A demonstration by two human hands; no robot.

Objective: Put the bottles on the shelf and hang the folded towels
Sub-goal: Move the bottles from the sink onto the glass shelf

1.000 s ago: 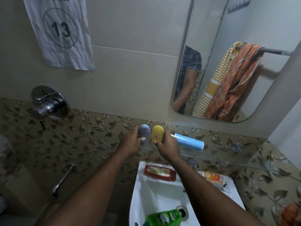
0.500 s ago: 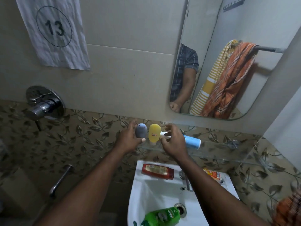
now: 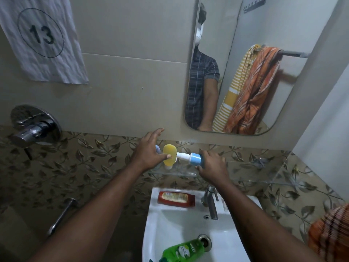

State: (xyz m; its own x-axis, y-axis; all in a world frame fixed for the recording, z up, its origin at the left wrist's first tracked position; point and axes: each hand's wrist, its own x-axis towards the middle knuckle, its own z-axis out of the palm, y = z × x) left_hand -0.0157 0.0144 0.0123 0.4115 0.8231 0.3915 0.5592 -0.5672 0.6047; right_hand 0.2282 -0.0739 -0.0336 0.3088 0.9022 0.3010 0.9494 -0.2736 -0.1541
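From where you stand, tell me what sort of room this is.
Most likely a bathroom: a washbasin with a tap, a wall mirror above, and a chrome shower valve on the wall.

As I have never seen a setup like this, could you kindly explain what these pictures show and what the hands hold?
There is no machine here: these are a person's two bare hands, filmed by one wide camera worn on the head, looking forward and down. The left hand has straight fingers, its thumb touching a yellow bottle standing on a glass shelf. The right hand grips a blue spray bottle held sideways. Below, a red bottle lies on the sink rim and a green bottle in the basin. The mirror reflects two hung towels.
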